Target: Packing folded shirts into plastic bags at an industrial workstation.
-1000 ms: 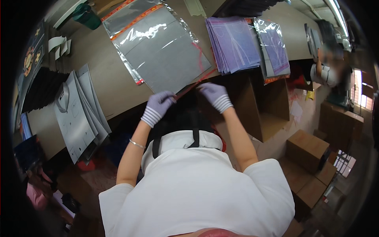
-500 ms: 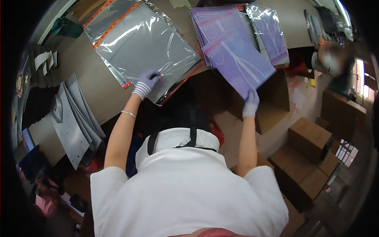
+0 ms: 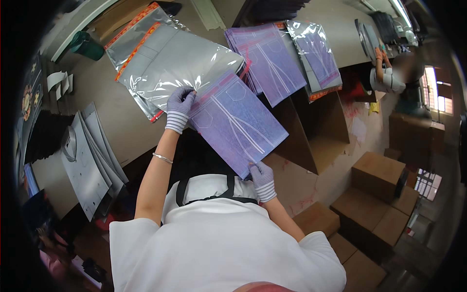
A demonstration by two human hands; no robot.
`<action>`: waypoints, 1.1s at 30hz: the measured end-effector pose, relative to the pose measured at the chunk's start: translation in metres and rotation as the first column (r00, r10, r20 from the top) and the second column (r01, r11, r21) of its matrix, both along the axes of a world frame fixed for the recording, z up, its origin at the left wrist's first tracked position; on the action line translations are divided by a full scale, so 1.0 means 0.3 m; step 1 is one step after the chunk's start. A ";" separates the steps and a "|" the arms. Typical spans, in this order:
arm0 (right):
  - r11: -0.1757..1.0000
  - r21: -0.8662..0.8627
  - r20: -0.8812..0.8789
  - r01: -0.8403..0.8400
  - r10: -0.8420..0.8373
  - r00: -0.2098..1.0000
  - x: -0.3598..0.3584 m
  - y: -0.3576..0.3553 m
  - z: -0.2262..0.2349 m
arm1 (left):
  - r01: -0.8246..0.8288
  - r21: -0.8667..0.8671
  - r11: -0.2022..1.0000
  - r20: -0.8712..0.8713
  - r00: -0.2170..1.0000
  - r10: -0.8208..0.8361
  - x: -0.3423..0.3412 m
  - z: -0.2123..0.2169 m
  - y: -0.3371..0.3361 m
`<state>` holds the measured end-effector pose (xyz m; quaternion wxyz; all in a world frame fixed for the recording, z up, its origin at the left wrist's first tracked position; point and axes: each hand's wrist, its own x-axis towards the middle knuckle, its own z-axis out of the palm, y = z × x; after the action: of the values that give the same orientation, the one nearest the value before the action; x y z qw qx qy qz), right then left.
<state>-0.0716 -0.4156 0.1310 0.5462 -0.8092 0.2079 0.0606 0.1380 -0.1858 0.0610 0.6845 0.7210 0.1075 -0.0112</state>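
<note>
since half a second ago, purple folded garment (image 3: 237, 127) drawn toward clear bag (image 3: 182, 65). left hand (image 3: 179, 108) fingers clamped on its far corner at bag mouth; right hand (image 3: 262, 179) fingers pinching near corner. garment not yet inserted; purple stack (image 3: 272, 58) beyond remains.

A single head-worn fisheye view looks steeply down from above the person's white-shirted shoulders, facing forward over the near edge of the counter (image 3: 121, 131). It sits close to the hands, and straight edges bend toward the dark round rim.
</note>
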 end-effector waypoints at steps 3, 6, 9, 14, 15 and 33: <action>0.994 0.084 -0.025 -0.067 0.069 0.997 0.092 0.026 0.030 | 0.154 0.263 0.952 0.087 0.979 -0.183 -0.049 0.076 0.044; 0.938 0.142 0.065 -0.317 0.310 0.948 0.334 0.157 -0.030 | 0.210 0.182 0.961 0.091 0.969 -0.229 -0.123 0.119 0.083; 0.429 0.901 -0.080 -0.070 0.323 0.943 0.559 0.309 -0.135 | 0.246 0.157 0.956 0.072 0.963 -0.260 -0.163 0.087 0.101; 0.909 0.374 -0.219 -0.185 0.280 0.935 0.627 0.114 -0.417 | 0.154 0.067 0.986 -0.100 0.984 -0.147 -0.204 -0.093 0.211; 0.904 0.419 -0.303 -0.086 0.229 0.925 0.605 0.054 -0.388 | 0.128 0.068 0.989 -0.185 0.976 -0.113 -0.216 -0.134 0.233; 0.277 -0.596 0.069 -0.753 0.953 0.296 0.339 0.460 -0.429 | -0.180 -0.434 0.883 -0.698 0.686 -0.203 -0.588 -0.310 0.261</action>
<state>0.0300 -0.2775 0.0023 0.2421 -0.8791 -0.3901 0.1280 -0.0385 -0.1074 -0.0320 0.7381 0.4694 0.3589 -0.3257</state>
